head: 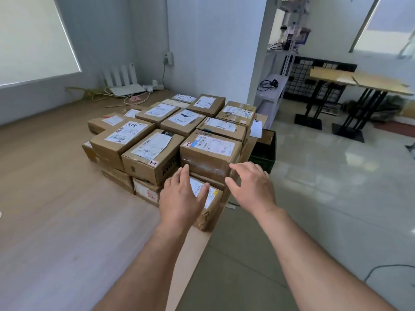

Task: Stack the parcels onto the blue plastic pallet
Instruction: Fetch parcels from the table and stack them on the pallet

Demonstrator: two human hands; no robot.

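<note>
Parcels (170, 135): brown cardboard boxes of mixed sizes, packed tight in rows and layered at least two high, nearly all topped with a white shipping label.
Place: on the wood floor (56, 198), right at its edge beside the pale tiles (336, 176); foot of the pile hidden by the boxes themselves.
Near right parcel (210, 151): top layer, glossy clear tape across the front face; pink tag handwritten "1-4" at the top left corner, a blue sticker just beside it, barcode on the label.
Near middle parcel (152, 153): pink handwritten tag at the front corner, seemingly "2-2" though not sure; large black letters running up the side, only partly legible.
Near left parcel (122, 138): black marker scrawl above the barcode, not clearly readable.
Back right parcel (238, 113): marker handwriting across the top, too small to read.
Low parcel (211, 205): small box on the bottom layer, jutting toward the viewer, white label with a yellow mark, crumpled at the near corner.
Left grip (182, 198): apart, fingers straight and close together, palm down over the low parcel's label, fingertips up by the bottom edge of the near right parcel; holds nothing, contact impossible to tell.
Right grip (252, 187): apart, fingers spread and lightly bent, at the near right corner of the near right parcel; holds nothing, contact impossible to tell.
Green crate (265, 151): dark, just behind the pile's right side.
Counter (327, 75): tan top on black legs, far right, well apart from the pile.
</note>
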